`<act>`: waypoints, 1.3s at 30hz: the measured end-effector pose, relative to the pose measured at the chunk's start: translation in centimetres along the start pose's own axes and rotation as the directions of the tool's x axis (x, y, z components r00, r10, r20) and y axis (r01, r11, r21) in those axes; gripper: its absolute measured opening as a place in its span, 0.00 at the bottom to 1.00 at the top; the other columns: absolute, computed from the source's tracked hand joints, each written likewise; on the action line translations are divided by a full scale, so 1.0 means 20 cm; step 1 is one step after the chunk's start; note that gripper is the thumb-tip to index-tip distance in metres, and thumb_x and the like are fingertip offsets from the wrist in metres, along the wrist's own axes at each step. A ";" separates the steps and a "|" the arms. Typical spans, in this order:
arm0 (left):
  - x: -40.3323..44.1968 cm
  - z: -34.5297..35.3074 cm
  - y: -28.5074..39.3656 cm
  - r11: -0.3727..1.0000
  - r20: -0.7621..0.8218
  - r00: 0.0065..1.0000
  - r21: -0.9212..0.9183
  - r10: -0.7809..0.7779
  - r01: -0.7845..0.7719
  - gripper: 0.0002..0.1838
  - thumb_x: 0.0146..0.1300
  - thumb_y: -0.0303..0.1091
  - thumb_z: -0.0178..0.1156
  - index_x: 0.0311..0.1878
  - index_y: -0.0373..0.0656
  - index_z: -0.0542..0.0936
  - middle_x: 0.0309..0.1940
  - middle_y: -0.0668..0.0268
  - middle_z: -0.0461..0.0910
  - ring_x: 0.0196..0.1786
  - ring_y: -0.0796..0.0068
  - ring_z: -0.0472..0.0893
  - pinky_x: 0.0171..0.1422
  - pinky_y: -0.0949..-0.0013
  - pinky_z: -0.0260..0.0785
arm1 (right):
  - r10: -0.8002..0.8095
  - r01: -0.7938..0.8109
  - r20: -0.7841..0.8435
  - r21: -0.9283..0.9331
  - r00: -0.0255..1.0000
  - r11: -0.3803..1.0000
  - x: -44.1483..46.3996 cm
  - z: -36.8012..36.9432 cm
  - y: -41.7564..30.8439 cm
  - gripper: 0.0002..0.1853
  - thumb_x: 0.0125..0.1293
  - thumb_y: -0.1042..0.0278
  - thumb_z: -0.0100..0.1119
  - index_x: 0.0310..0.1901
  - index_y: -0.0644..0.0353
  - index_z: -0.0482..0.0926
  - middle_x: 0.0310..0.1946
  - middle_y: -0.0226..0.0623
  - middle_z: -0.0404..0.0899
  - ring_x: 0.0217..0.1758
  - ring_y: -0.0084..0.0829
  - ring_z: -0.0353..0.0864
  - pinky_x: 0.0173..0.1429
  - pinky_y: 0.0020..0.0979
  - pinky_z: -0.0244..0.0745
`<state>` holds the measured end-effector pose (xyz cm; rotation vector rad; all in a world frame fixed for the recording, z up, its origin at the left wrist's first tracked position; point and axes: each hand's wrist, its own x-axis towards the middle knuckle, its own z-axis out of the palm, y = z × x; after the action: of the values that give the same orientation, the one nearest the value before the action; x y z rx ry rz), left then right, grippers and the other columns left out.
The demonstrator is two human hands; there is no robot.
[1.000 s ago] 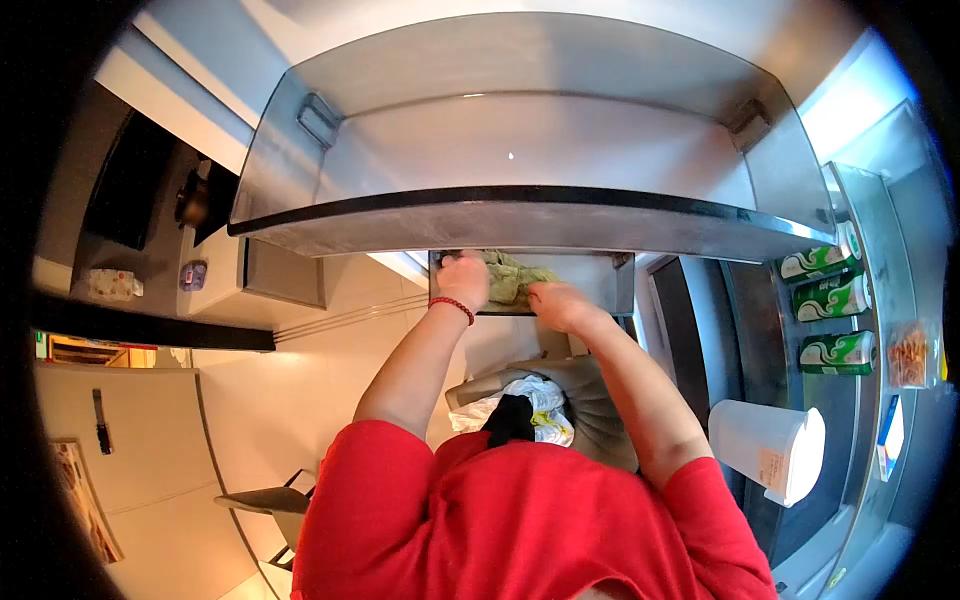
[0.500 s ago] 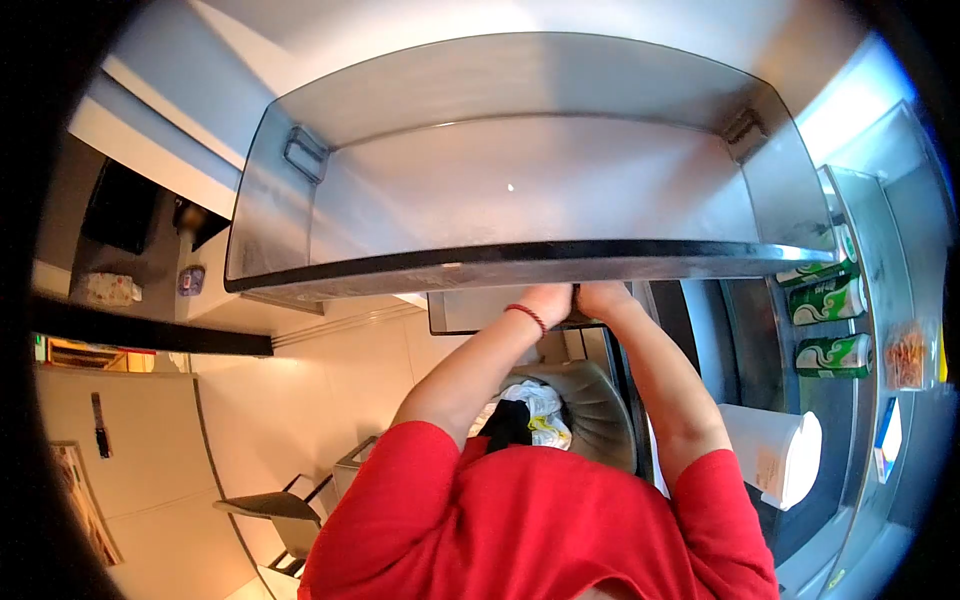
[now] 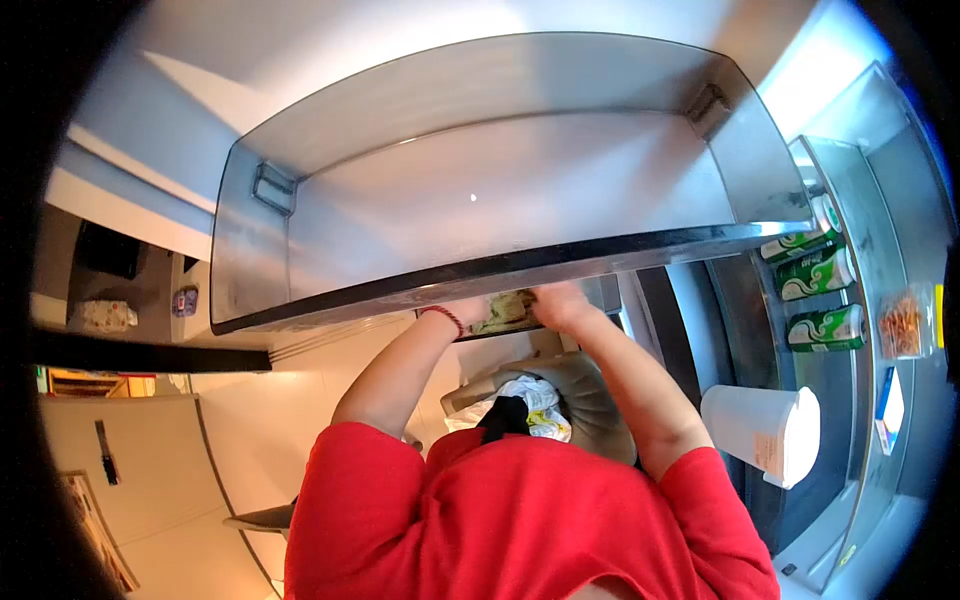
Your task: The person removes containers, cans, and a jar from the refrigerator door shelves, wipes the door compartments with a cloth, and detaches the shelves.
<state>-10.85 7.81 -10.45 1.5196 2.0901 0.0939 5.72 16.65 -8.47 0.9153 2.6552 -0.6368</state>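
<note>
Below the front edge of a large translucent drawer (image 3: 520,180), my left hand (image 3: 470,312), with a red beaded bracelet on its wrist, is at the left side of a crumpled green item (image 3: 507,311). My right hand (image 3: 562,304) is at that item's right side. The green item lies in a lower drawer (image 3: 597,292), mostly hidden by the upper drawer. The fingers of both hands are blurred or covered, so their grip does not show.
To the right, door shelves hold several green cans (image 3: 826,328), a white container (image 3: 765,434) and a clear box of orange-brown food (image 3: 905,322). Below my hands is a grey bin (image 3: 598,405) with a white plastic bag (image 3: 537,395). A chair (image 3: 262,518) stands lower left.
My hands came together under the upper drawer, then moved apart, bringing the green item back into view. The view has tilted, and the upper drawer now appears slanted.
</note>
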 end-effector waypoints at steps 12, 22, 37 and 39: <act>-0.02 0.06 0.20 0.370 -0.088 0.992 -0.928 -0.086 -0.050 0.17 0.51 0.22 0.54 0.47 0.37 0.74 0.40 0.63 0.78 0.42 0.72 0.77 0.47 0.68 0.71 | 0.269 -0.037 -0.212 0.717 0.940 0.696 0.04 0.09 0.03 0.13 0.50 0.70 0.57 0.37 0.68 0.78 0.34 0.49 0.80 0.38 0.39 0.80 0.41 0.35 0.73; -0.44 0.25 0.38 -0.043 0.627 0.618 -0.685 0.473 0.727 0.19 0.65 0.34 0.51 0.59 0.50 0.65 0.51 0.62 0.72 0.52 0.61 0.75 0.47 0.52 0.73 | 0.291 -0.129 0.278 0.887 0.915 -0.444 -0.80 0.34 0.16 0.06 0.58 0.77 0.50 0.38 0.63 0.75 0.35 0.36 0.78 0.39 0.28 0.77 0.47 0.30 0.73; -0.10 0.66 0.26 -0.914 0.223 0.953 -0.306 0.204 0.267 0.21 0.62 0.43 0.44 0.53 0.39 0.70 0.58 0.54 0.65 0.58 0.53 0.64 0.61 0.48 0.55 | 0.212 0.215 -0.033 0.142 0.977 -0.966 -0.11 0.63 0.46 0.20 0.66 0.54 0.46 0.52 0.59 0.73 0.52 0.38 0.75 0.59 0.39 0.69 0.68 0.43 0.53; -0.05 0.64 0.23 -0.907 0.165 0.975 -0.371 0.146 0.198 0.23 0.62 0.44 0.44 0.55 0.40 0.69 0.59 0.55 0.65 0.60 0.54 0.63 0.63 0.47 0.53 | 0.182 0.182 -0.010 0.072 0.983 -0.981 -0.06 0.65 0.46 0.21 0.65 0.52 0.47 0.51 0.59 0.75 0.51 0.36 0.76 0.58 0.39 0.69 0.67 0.43 0.54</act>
<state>-0.68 5.23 -19.24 -0.4618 0.2973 1.5651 13.68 16.27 -22.19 -0.4061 0.4380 2.2566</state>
